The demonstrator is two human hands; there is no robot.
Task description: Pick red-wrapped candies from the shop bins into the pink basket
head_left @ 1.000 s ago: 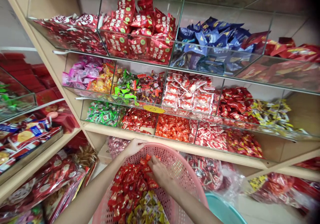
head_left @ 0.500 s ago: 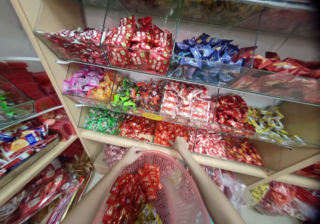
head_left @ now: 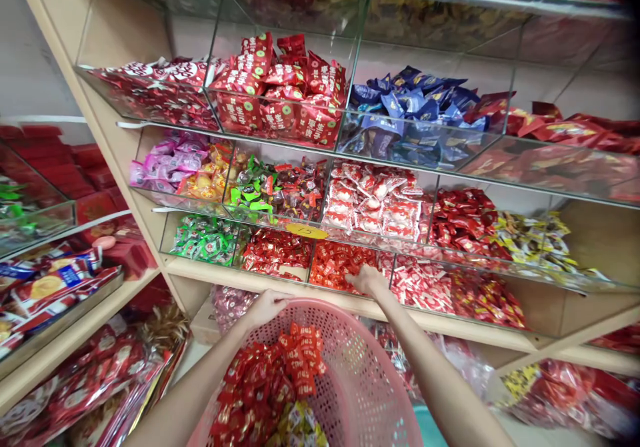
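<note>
My left hand [head_left: 266, 308] is closed on the rim of a pink perforated plastic basket [head_left: 367, 360]. Inside the basket lie many red-wrapped candies [head_left: 245, 387], with a few yellow-wrapped candies [head_left: 300, 424] near the bottom. Beyond the rim, my right hand [head_left: 369, 280] reaches over the glass front of a low bin of orange-red wrapped candies [head_left: 333, 264]. One digit points left against those candies. The other fingers are mostly hidden, so I cannot tell whether they hold any.
Glass-fronted shelves rise ahead with blue packets [head_left: 415, 104], large red packets [head_left: 280, 94] and white-and-red candies [head_left: 373, 197]. A yellow price label [head_left: 306, 231] sits above the lowest bins. Another shelf [head_left: 80, 324] stands at left. Bagged goods [head_left: 575, 394] lie below right.
My right hand has shifted slightly right and up within the orange-red candy bin. My left hand still holds the basket rim, and the basket has barely moved.
</note>
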